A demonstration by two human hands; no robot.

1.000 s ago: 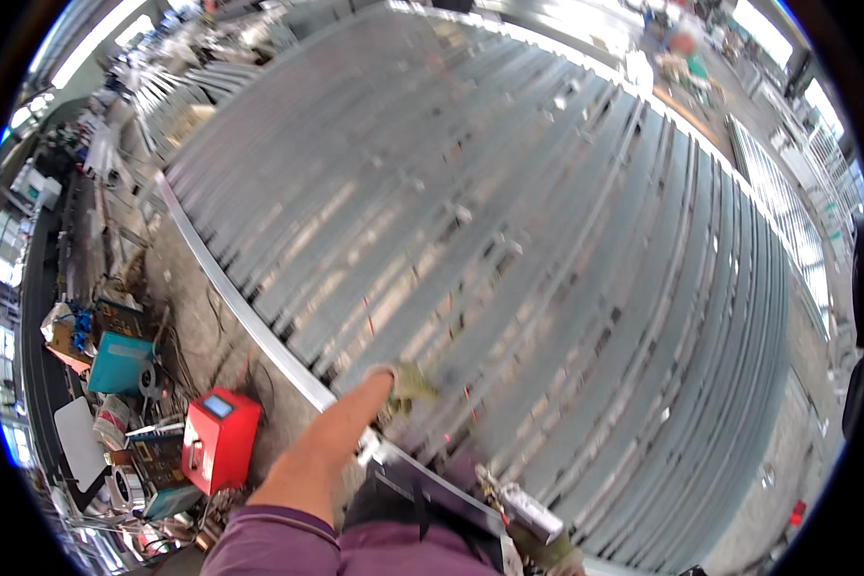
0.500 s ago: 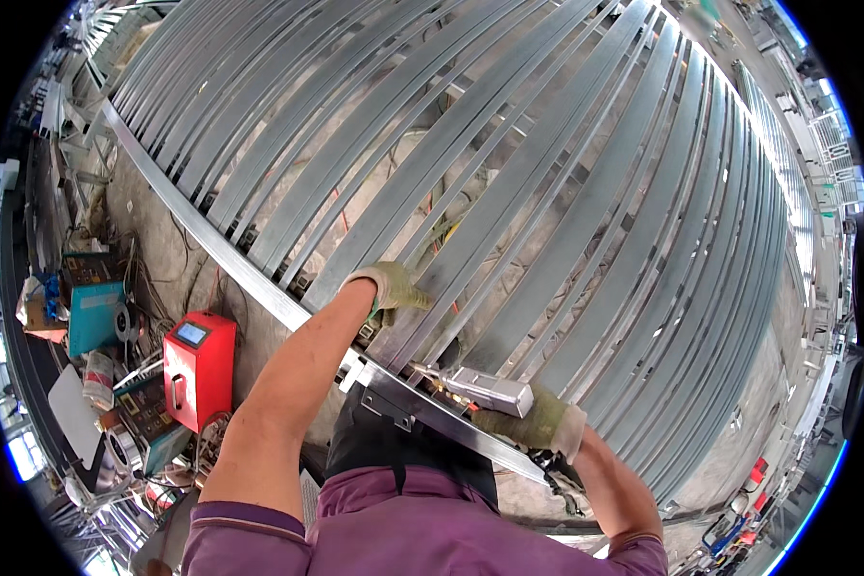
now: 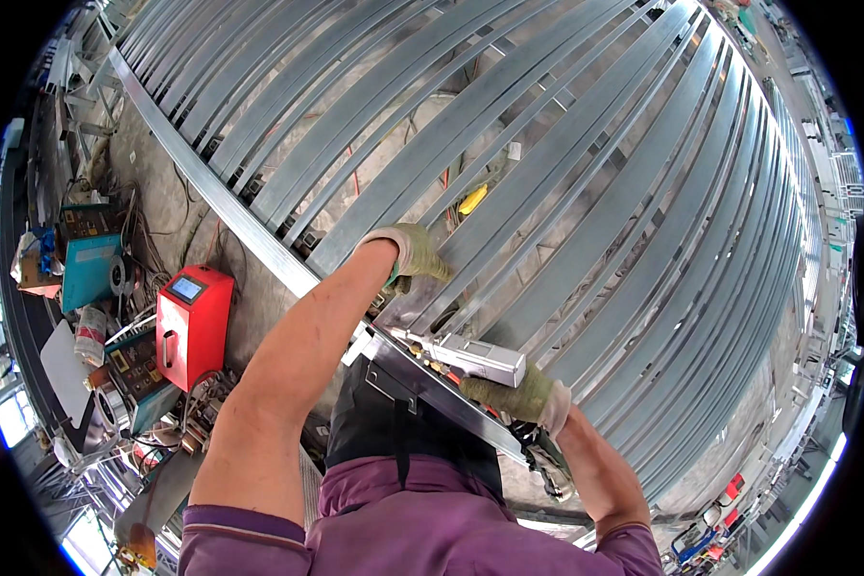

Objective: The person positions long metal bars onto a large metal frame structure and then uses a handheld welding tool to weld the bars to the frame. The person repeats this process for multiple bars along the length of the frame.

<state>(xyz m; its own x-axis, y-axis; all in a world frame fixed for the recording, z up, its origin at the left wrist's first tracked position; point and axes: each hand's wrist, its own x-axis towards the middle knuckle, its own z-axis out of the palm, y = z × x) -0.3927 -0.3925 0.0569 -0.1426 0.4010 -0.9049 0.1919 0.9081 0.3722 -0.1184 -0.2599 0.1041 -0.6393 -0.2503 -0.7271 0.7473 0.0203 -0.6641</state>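
Observation:
My left hand (image 3: 419, 255), in a pale green work glove, curls over a flat grey metal bar (image 3: 480, 245) close to its near end. Its fingertips are partly hidden. My right hand (image 3: 520, 396), gloved alike, is closed around a silver handheld welding gun (image 3: 487, 360), seen from above. The gun's thin nozzle points left at the joint between the bar's end and the long metal edge rail (image 3: 230, 216). Whether the nozzle touches the metal cannot be made out.
Many parallel metal bars (image 3: 374, 173) spread ahead, with gaps showing the floor. A yellow object (image 3: 472, 199) lies beneath them. At left stand a red machine with a small screen (image 3: 194, 326), a teal machine (image 3: 91, 269) and tangled cables. The rail runs close to my waist.
The view has shifted slightly, so the bars and machines appear displaced. Both hands stay about the same place on the frame; the gun remains in my right hand by the rail.

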